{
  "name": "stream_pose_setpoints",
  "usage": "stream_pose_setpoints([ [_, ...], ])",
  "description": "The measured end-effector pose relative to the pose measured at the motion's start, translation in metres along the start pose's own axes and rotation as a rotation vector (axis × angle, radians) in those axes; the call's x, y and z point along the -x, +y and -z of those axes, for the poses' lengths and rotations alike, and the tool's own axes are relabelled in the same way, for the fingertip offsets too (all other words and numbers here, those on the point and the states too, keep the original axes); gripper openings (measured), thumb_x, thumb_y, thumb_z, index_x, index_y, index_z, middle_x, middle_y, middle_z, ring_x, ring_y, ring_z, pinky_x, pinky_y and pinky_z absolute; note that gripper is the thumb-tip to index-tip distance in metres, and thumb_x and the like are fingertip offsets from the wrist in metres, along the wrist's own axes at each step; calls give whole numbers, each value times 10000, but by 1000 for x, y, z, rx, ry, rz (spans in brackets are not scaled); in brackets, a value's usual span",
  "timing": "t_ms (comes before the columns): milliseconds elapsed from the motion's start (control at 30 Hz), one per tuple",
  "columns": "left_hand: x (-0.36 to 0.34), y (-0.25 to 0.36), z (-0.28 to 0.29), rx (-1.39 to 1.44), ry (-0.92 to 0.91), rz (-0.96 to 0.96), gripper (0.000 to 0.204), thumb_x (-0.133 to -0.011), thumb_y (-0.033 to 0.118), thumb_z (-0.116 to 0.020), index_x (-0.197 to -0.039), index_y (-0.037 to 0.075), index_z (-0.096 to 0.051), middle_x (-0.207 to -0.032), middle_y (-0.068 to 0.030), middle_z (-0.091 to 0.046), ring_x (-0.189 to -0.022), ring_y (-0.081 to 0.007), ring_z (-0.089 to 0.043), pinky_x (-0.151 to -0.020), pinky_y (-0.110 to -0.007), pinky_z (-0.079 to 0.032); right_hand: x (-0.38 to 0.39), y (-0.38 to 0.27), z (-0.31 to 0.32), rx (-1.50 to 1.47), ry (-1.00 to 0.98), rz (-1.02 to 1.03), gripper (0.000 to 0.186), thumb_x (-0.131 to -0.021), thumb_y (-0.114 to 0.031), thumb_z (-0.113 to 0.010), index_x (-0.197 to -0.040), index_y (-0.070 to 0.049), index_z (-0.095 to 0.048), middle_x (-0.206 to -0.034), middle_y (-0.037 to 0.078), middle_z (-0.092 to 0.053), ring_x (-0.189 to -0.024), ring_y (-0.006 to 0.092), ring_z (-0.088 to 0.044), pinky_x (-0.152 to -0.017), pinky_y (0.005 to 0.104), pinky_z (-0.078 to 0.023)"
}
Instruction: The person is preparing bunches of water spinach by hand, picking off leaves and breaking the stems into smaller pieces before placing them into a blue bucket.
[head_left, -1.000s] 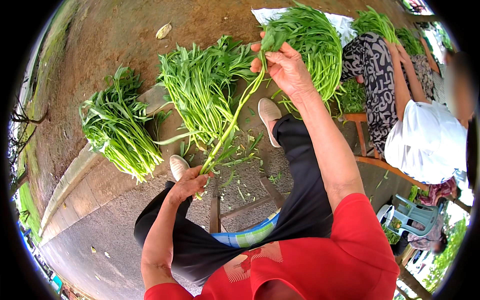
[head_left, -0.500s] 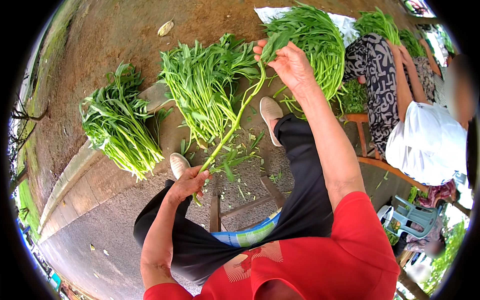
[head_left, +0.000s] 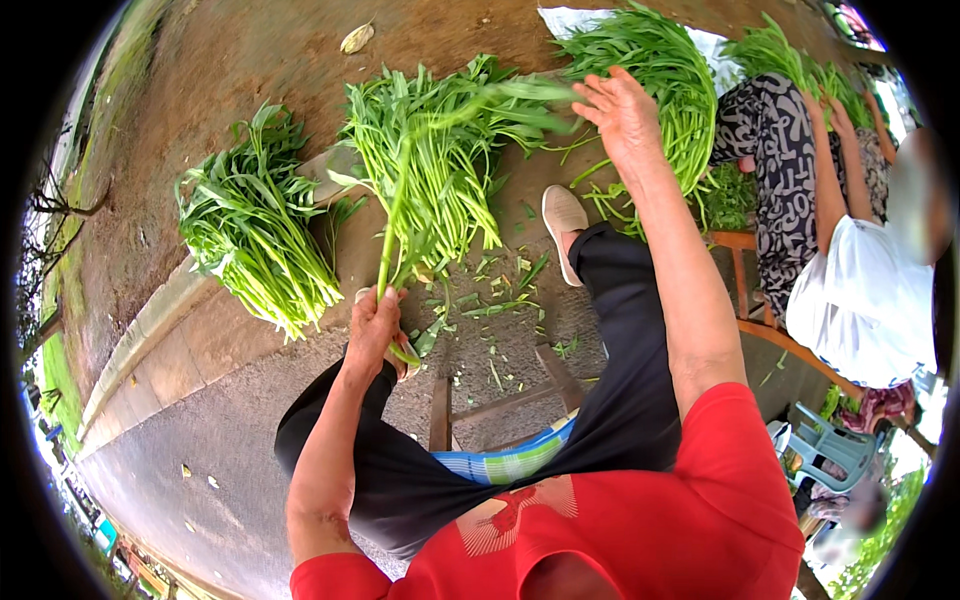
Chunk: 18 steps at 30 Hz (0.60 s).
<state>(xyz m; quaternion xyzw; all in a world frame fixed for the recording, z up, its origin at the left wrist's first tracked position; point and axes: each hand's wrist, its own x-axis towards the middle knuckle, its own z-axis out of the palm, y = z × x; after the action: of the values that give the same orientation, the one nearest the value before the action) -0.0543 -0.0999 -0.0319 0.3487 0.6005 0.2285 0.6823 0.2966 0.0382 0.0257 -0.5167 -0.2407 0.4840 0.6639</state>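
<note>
A long green stalk of water spinach [head_left: 390, 235] rises from my left hand [head_left: 376, 328], whose fingers are wrapped round its lower end. Its upper part is smeared by motion and bends over toward the right, across the middle heap of water spinach [head_left: 430, 190]. My right hand [head_left: 622, 112] is raised with spread fingers, just right of the blurred leafy tip and apart from it as far as I can see. Another water spinach heap [head_left: 262, 235] lies to the left. A larger heap [head_left: 650, 90] is beyond my right hand, partly on a white sheet [head_left: 572, 20].
Leaf and stem scraps [head_left: 500, 308] litter the ground between my shoes. Below them is a wooden stool frame [head_left: 500, 410]. At the right, a person in a white top [head_left: 860, 300] sits on a wooden seat, hands near more greens [head_left: 765, 50]. A low kerb [head_left: 150, 325] runs along the left.
My right hand has let go of the stalk's leafy tip and opened. My left hand has moved up slightly, and the stalk has swung left and more upright.
</note>
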Motion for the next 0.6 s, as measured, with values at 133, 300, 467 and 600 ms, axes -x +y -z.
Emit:
stream_pose_setpoints([
  [133,1,24,5,168,104,-181,409,-897,399,-425,-979,7,-508,-551,60,-295,-467,-56,-293,-491,-234,-365,1,4,-2,121,-88,28,607,-746,-99,-586,-1244,116,-314,-1023,196,-536,-840,262,-596,-675,341,-502],
  [300,-8,44,14,299,210,-321,345,-903,304,-437,-1074,7,-477,-648,34,-344,-547,-63,-353,-552,-241,-406,23,49,-20,535,-292,-243,351,-777,-70,-539,-1090,80,-489,-873,155,-604,-665,188,-614,-557,260,-511],
  [467,-11,46,22,459,134,-318,258,-885,182,-491,-1089,24,-486,-747,-22,-508,-614,-118,-524,-582,-294,-499,52,174,1,1028,-396,-495,246,-741,-75,-534,-964,2,-603,-810,109,-638,-637,167,-611,-544,261,-487],
  [600,-4,41,21,492,24,-82,246,-892,165,-476,-1078,4,-484,-719,-29,-504,-555,-106,-496,-532,-276,-473,77,263,-1,1149,-342,-469,276,-677,-127,-573,-921,-15,-638,-890,153,-641,-773,238,-619,-699,315,-480],
])
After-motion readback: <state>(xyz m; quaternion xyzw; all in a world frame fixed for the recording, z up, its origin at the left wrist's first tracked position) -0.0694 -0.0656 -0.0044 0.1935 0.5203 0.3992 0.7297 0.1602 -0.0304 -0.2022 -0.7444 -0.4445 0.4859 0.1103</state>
